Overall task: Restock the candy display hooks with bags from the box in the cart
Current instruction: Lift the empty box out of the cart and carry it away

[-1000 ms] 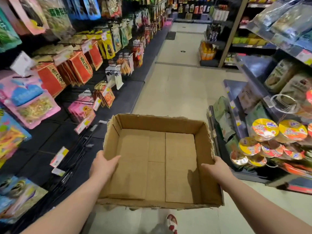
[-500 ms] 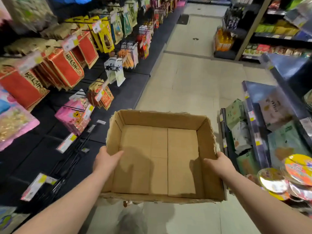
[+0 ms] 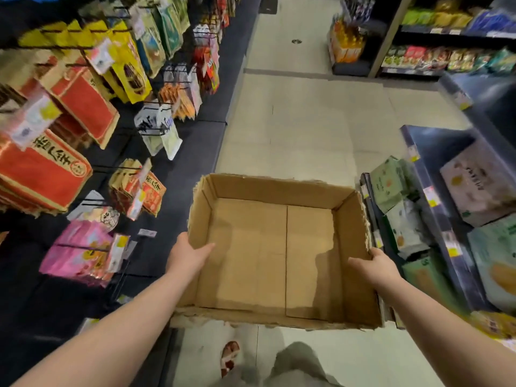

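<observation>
Left grip [image 3: 187, 255], right grip [image 3: 375, 268] clasp torn-edged rectangular cardboard box [image 3: 275, 189].

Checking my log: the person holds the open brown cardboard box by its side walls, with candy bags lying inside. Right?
No: the head view shows the open brown cardboard box empty, bare floor only. The left hand and right hand do hold its side walls.

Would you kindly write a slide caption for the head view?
Left hand and right hand grip an empty cardboard box beside hanging snack bags.
</observation>
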{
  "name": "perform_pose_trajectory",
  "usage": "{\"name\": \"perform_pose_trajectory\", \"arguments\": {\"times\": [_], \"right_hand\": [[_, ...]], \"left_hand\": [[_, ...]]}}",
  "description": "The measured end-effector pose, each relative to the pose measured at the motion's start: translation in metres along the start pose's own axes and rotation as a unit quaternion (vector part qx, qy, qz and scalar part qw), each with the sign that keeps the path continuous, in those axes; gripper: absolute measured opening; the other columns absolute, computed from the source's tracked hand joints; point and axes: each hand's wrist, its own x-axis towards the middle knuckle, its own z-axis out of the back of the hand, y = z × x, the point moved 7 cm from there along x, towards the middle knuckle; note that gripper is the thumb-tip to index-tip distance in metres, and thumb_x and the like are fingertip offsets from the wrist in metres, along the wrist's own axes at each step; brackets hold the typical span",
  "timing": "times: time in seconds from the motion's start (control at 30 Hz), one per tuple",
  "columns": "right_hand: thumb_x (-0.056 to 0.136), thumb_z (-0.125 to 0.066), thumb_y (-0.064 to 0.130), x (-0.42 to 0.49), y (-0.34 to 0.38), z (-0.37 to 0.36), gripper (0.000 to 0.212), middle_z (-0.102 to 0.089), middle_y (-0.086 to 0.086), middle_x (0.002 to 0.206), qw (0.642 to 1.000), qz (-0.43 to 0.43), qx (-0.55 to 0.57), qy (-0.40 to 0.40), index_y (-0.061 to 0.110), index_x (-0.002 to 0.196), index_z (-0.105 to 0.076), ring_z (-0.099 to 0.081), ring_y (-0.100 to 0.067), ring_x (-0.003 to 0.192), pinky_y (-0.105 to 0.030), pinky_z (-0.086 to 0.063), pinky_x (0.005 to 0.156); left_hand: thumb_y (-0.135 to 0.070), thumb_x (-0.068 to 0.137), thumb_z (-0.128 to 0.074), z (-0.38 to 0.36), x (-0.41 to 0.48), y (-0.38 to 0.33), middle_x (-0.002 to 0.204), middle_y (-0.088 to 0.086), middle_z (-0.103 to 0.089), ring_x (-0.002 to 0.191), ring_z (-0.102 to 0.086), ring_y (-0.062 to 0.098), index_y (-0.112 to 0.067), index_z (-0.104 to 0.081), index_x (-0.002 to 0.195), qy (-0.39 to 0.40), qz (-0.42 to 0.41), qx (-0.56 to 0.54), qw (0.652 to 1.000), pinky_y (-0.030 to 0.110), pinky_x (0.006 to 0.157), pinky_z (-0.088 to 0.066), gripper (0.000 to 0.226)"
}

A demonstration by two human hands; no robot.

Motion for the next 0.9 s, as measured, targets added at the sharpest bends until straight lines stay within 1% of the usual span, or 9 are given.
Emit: {"name": "perform_pose_trajectory", "arguments": {"times": [0.1, 0.2, 0.27, 0.4, 0.5, 0.6, 0.73, 0.8, 0.9], "right_hand": [[0.090, -0.062, 0.025, 0.025, 0.016, 0.002, 0.057, -0.057, -0.015, 0.125, 1.000, -0.017, 0.009, -0.014, 0.007, 0.139, -0.039, -0.057, -0.027, 0.092, -0.041, -0.054, 0.084], [0.089, -0.064, 0.027, 0.059, 0.028, 0.005, 0.056, -0.058, -0.015, 0.125, 0.999, -0.034, 0.018, -0.023, 0.009, 0.137, -0.042, -0.061, -0.032, 0.102, -0.047, -0.053, 0.091], [0.090, -0.063, 0.028, 0.085, 0.035, 0.007, 0.055, -0.058, -0.015, 0.125, 0.999, -0.045, 0.020, -0.018, 0.010, 0.137, -0.042, -0.060, -0.035, 0.107, -0.051, -0.051, 0.094], [0.089, -0.063, 0.028, 0.146, 0.050, 0.008, 0.056, -0.058, -0.016, 0.125, 0.998, -0.060, 0.022, -0.009, 0.009, 0.137, -0.042, -0.060, -0.035, 0.107, -0.051, -0.051, 0.093], [0.089, -0.063, 0.027, 0.200, 0.062, 0.010, 0.055, -0.059, -0.015, 0.124, 0.998, -0.066, 0.019, 0.011, 0.008, 0.137, -0.043, -0.060, -0.033, 0.105, -0.049, -0.052, 0.092], [0.090, -0.061, 0.029, 0.250, 0.071, 0.010, 0.054, -0.057, -0.013, 0.126, 0.995, -0.086, 0.019, 0.045, 0.011, 0.136, -0.042, -0.058, -0.033, 0.108, -0.046, -0.051, 0.092], [0.089, -0.062, 0.031, 0.313, 0.074, 0.002, 0.054, -0.057, -0.011, 0.125, 0.991, -0.115, 0.018, 0.066, 0.016, 0.136, -0.041, -0.058, -0.032, 0.108, -0.047, -0.052, 0.091], [0.090, -0.061, 0.030, 0.340, 0.072, -0.007, 0.054, -0.056, -0.010, 0.128, 0.989, -0.124, 0.021, 0.076, 0.016, 0.138, -0.040, -0.057, -0.030, 0.108, -0.045, -0.051, 0.091], [0.092, -0.059, 0.028, 0.379, 0.065, -0.028, 0.054, -0.054, -0.010, 0.132, 0.987, -0.135, 0.026, 0.086, 0.015, 0.140, -0.038, -0.054, -0.025, 0.100, -0.041, -0.048, 0.087]], "left_hand": [[-0.041, 0.087, -0.066, -0.007, 0.033, -0.027, 0.140, 0.011, -0.049, 0.125, -0.049, 0.034, -0.011, -0.036, 0.142, 0.023, -0.010, 0.009, 1.000, 0.045, 0.097, -0.044, 0.070], [-0.039, 0.087, -0.066, -0.020, 0.063, -0.056, 0.135, 0.011, -0.052, 0.123, -0.050, 0.035, -0.011, -0.038, 0.139, 0.038, -0.017, 0.018, 0.999, 0.044, 0.095, -0.044, 0.065], [-0.039, 0.087, -0.066, -0.031, 0.083, -0.073, 0.136, 0.011, -0.051, 0.123, -0.050, 0.035, -0.011, -0.038, 0.140, 0.045, -0.015, 0.023, 0.999, 0.045, 0.095, -0.044, 0.066], [-0.040, 0.086, -0.067, -0.056, 0.125, -0.107, 0.138, 0.011, -0.050, 0.125, -0.049, 0.034, -0.012, -0.036, 0.142, 0.052, 0.001, 0.031, 0.998, 0.046, 0.097, -0.045, 0.070], [-0.037, 0.086, -0.068, -0.076, 0.157, -0.133, 0.134, 0.012, -0.053, 0.122, -0.051, 0.034, -0.011, -0.039, 0.139, 0.049, 0.024, 0.038, 0.998, 0.042, 0.092, -0.044, 0.065], [-0.036, 0.087, -0.067, -0.098, 0.191, -0.157, 0.132, 0.013, -0.054, 0.120, -0.052, 0.035, -0.010, -0.041, 0.136, 0.048, 0.049, 0.059, 0.996, 0.037, 0.085, -0.041, 0.061], [-0.034, 0.088, -0.067, -0.133, 0.236, -0.169, 0.132, 0.015, -0.054, 0.120, -0.052, 0.036, -0.009, -0.041, 0.137, 0.055, 0.075, 0.074, 0.993, 0.040, 0.090, -0.043, 0.061], [-0.032, 0.088, -0.067, -0.150, 0.257, -0.165, 0.135, 0.015, -0.053, 0.122, -0.051, 0.036, -0.009, -0.040, 0.139, 0.063, 0.095, 0.074, 0.991, 0.041, 0.093, -0.043, 0.063], [-0.033, 0.087, -0.068, -0.174, 0.291, -0.151, 0.140, 0.015, -0.049, 0.126, -0.048, 0.036, -0.009, -0.035, 0.144, 0.080, 0.126, 0.085, 0.985, 0.044, 0.099, -0.042, 0.069]]}}
